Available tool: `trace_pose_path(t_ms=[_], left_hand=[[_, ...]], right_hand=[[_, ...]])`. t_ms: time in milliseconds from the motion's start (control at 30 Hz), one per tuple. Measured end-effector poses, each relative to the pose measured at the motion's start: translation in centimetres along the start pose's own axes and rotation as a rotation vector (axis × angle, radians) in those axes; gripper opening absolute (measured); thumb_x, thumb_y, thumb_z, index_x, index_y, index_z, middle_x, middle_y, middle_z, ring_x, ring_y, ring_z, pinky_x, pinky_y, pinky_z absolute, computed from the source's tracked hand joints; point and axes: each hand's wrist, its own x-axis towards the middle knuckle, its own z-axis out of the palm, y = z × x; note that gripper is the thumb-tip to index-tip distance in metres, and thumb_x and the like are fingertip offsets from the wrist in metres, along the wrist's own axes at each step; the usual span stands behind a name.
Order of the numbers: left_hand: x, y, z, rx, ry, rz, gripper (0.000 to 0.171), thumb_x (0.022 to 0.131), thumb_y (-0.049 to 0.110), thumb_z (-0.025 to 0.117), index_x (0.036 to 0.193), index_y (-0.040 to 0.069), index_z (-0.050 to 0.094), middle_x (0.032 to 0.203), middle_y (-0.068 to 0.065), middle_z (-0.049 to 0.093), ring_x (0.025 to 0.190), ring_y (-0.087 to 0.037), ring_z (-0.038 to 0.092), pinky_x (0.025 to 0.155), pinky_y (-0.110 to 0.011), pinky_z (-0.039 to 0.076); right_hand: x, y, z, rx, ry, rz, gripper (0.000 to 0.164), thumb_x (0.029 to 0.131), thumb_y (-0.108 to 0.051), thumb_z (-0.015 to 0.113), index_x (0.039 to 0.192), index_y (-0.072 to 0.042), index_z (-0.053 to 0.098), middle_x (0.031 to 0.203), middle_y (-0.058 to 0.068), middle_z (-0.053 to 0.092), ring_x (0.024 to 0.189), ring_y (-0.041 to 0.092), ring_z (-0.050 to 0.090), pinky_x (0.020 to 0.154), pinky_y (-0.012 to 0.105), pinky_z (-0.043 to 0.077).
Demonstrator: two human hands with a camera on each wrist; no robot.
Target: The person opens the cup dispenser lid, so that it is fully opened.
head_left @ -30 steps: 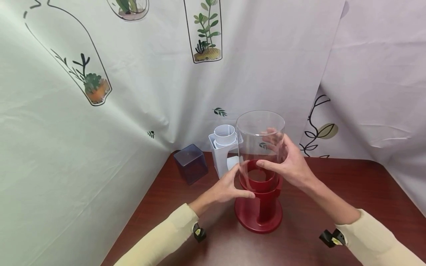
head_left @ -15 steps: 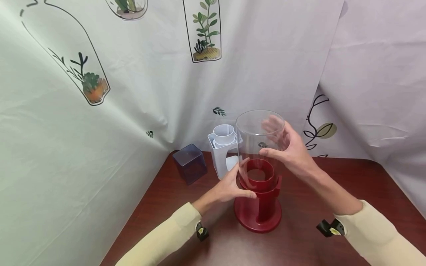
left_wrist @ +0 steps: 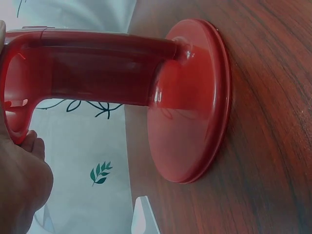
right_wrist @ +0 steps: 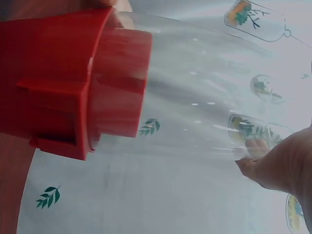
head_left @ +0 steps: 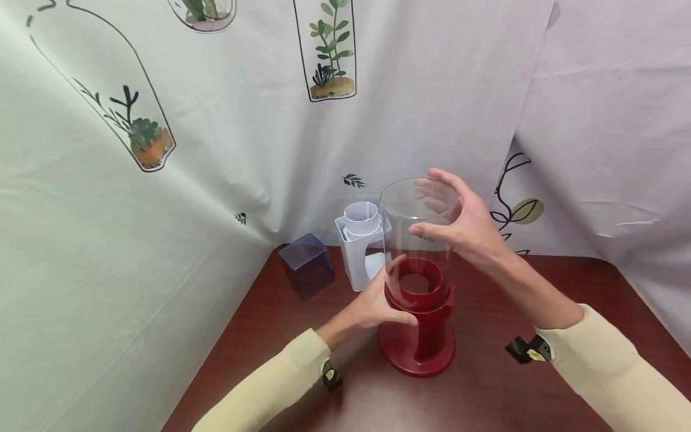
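Right grip [head_left: 471,223] has risen, seemingly grasping one clear cylinder [head_left: 402,241]; left grip [head_left: 371,305] clasps one red stand [head_left: 432,331].

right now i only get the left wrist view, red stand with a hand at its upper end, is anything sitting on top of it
Observer: Yes, a clear cylinder stands upright on the red stand, around its inner ring.
Operator: ok and where's the right hand
Observer: The right hand is at the cylinder's upper end, its thumb on the side nearer the head camera.
Operator: anything else out of my sight
Observer: A dark translucent box is on the table, left of the white holder in the head view.
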Motion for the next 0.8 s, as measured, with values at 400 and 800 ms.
trace_pose_path(t_ms=[400, 800], left_hand=[[0.32, 0.15, 0.51, 0.025, 0.039, 0.014, 0.102, 0.077, 0.011, 0.091, 0.16, 0.024, 0.033, 0.148, 0.003, 0.055, 0.136, -0.025, 0.055, 0.109, -0.038, 0.052], [0.23, 0.2, 0.31, 0.069, 0.038, 0.002, 0.103, 0.074, 0.01, 0.094, 0.158, 0.025, 0.036, 0.147, 0.005, 0.056, 0.135, -0.024, 0.057, 0.11, -0.039, 0.051]], right_hand=[[0.27, -0.38, -0.13, -0.023, 0.012, 0.021, 0.075, 0.09, -0.013, 0.084, 0.155, -0.01, 0.046, 0.149, 0.007, 0.061, 0.133, 0.032, 0.061, 0.112, 0.056, 0.047], [0.79, -0.5, -0.41, 0.009, 0.022, 0.095, 0.072, 0.091, -0.015, 0.084, 0.154, -0.01, 0.049, 0.145, 0.005, 0.063, 0.127, 0.03, 0.064, 0.102, 0.037, 0.054]])
